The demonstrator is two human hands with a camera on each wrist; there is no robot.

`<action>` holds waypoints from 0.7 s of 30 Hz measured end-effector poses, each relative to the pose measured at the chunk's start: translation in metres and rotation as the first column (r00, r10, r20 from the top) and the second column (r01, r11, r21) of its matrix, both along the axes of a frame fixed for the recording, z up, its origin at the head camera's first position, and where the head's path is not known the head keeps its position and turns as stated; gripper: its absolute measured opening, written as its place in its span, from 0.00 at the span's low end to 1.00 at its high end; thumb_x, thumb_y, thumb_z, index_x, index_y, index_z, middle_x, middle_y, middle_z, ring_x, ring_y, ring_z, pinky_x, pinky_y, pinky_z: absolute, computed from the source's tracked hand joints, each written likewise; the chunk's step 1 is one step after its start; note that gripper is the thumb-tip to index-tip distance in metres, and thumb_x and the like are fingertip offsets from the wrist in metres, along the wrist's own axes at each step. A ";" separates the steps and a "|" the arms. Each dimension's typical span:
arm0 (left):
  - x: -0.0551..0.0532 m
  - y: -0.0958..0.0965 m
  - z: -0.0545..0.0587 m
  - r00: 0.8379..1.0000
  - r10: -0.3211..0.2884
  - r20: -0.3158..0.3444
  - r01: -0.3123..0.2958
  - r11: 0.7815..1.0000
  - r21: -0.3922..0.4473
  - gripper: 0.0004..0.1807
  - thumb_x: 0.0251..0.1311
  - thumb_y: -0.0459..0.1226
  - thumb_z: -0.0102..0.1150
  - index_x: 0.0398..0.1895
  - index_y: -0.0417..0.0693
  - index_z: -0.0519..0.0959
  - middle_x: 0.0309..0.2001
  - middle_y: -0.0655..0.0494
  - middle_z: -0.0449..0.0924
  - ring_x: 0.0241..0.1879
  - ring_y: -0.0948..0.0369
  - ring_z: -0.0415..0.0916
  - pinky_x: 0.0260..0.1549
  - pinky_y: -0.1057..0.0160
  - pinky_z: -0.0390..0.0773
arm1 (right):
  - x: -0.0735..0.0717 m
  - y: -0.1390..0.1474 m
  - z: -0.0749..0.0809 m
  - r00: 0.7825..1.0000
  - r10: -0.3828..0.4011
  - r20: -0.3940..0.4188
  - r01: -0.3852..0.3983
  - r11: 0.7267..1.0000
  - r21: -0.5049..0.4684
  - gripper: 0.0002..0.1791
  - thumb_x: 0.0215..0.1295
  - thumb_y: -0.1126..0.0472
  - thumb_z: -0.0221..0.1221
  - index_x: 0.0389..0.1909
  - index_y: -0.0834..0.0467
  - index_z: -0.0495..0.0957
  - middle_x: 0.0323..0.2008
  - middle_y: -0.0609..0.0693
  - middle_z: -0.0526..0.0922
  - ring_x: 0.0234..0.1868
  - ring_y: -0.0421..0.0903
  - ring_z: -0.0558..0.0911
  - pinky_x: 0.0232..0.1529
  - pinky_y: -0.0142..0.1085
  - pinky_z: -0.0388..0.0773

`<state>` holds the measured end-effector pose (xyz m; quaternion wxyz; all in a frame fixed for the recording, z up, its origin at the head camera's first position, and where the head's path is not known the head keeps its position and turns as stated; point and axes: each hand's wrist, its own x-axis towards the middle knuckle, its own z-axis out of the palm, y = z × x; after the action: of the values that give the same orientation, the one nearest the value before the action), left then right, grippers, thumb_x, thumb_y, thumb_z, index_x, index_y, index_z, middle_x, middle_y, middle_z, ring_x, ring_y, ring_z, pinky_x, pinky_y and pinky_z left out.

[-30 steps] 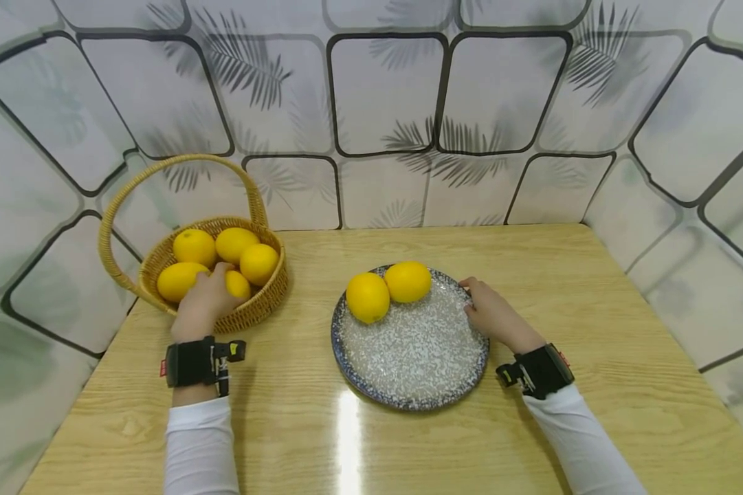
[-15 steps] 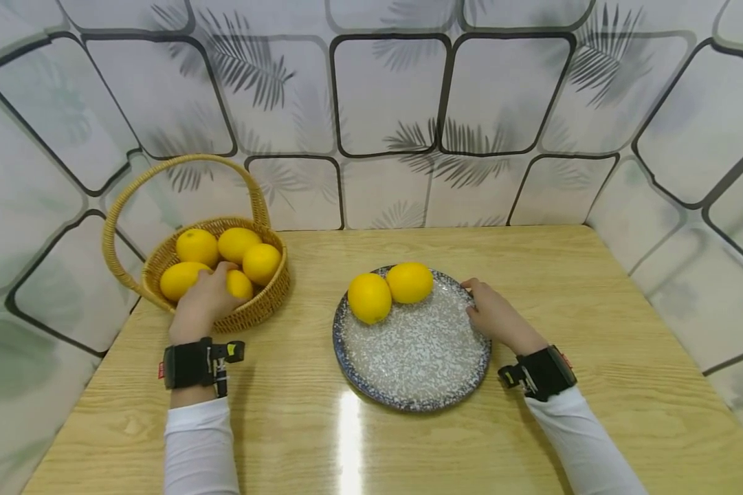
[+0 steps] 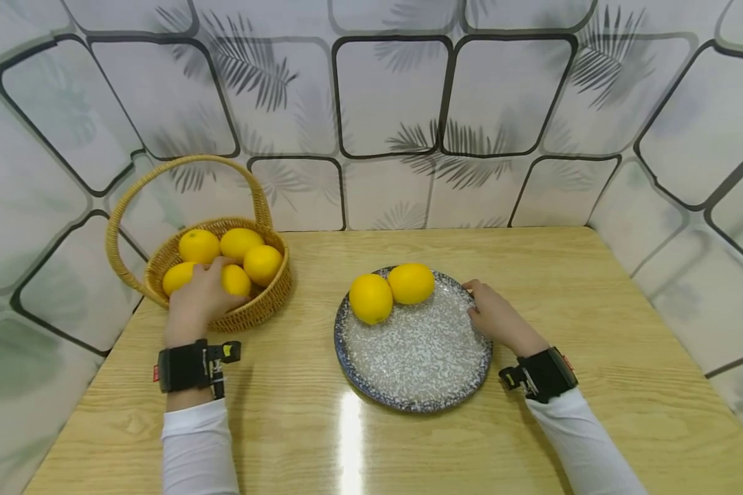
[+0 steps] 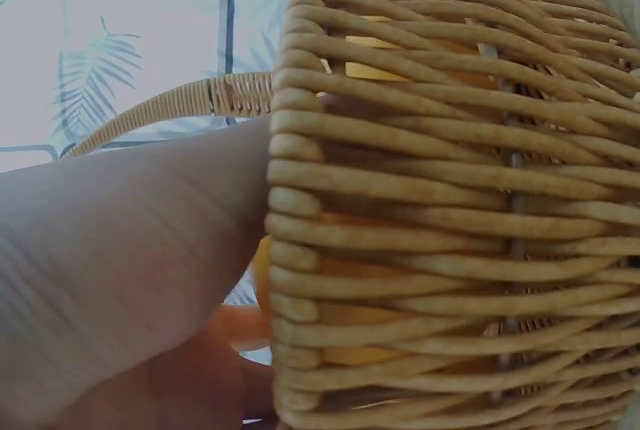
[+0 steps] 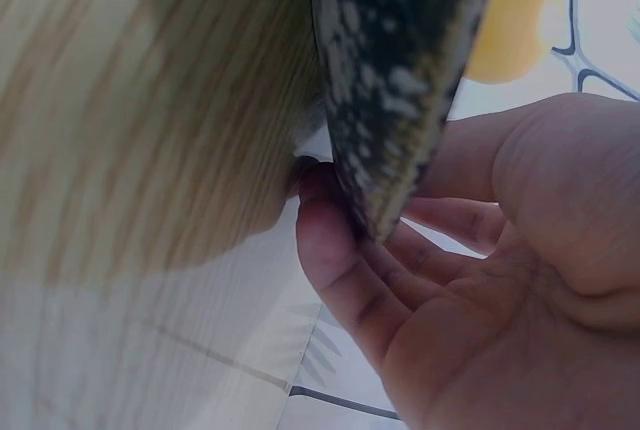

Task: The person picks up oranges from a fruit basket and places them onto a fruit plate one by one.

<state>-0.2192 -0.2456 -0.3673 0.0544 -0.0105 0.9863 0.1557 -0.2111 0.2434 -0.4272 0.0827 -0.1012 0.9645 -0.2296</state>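
Observation:
In the head view, my left hand (image 3: 201,292) reaches over the near rim of a wicker basket (image 3: 262,313) and holds a yellow lemon (image 3: 236,280) between fingers and thumb. Its fingertips are partly hidden among the fruit. Through the weave in the left wrist view, yellow shows behind the basket wall (image 4: 440,250). At the right, my right hand (image 3: 497,316) grips the rim of a speckled grey plate (image 3: 420,357) with a dark blue edge. The right wrist view shows fingers (image 5: 330,245) under the rim and the thumb above it.
Two lemons, one rounder (image 3: 371,298) and one oval (image 3: 411,283), lie at the plate's back left. Several more lemons (image 3: 240,244) fill the basket, whose tall handle (image 3: 188,159) arches over them. The wooden table (image 3: 297,412) meets patterned walls (image 3: 383,96) at the back and sides.
My left hand has shifted slightly left, and the lemon it holds has moved with it, away from the lemon to its right. My right hand keeps its grip on the plate.

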 end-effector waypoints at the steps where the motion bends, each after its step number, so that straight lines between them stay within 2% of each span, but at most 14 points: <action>1: 0.000 0.000 0.001 1.000 0.001 -0.003 -0.001 1.000 0.002 0.46 0.61 0.54 0.63 0.76 0.45 0.57 0.68 0.18 0.56 0.58 0.25 0.69 0.50 0.26 0.69 | 0.000 0.000 0.000 1.000 0.001 -0.001 -0.001 1.000 0.002 0.26 0.75 0.70 0.49 0.69 0.75 0.60 0.63 0.76 0.71 0.62 0.68 0.76 0.58 0.58 0.78; 13: 0.001 0.002 0.003 0.997 0.020 -0.077 -0.017 0.999 0.032 0.47 0.61 0.54 0.66 0.77 0.45 0.57 0.68 0.19 0.57 0.54 0.25 0.71 0.42 0.32 0.75 | -0.001 0.000 -0.002 1.000 -0.002 -0.009 0.002 1.000 0.012 0.25 0.75 0.70 0.49 0.69 0.75 0.60 0.63 0.77 0.70 0.63 0.70 0.75 0.60 0.59 0.77; 21: 0.000 0.001 0.005 0.995 0.019 -0.095 -0.014 0.998 0.060 0.49 0.61 0.56 0.66 0.78 0.47 0.55 0.70 0.19 0.55 0.56 0.25 0.70 0.42 0.33 0.75 | 0.001 -0.001 0.000 1.000 -0.001 -0.013 0.001 1.000 0.012 0.25 0.74 0.71 0.49 0.69 0.75 0.60 0.63 0.77 0.71 0.63 0.70 0.75 0.60 0.59 0.77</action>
<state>-0.2197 -0.2447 -0.3622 0.0061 -0.0095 0.9825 0.1858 -0.2097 0.2425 -0.4274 0.0769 -0.1019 0.9664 -0.2232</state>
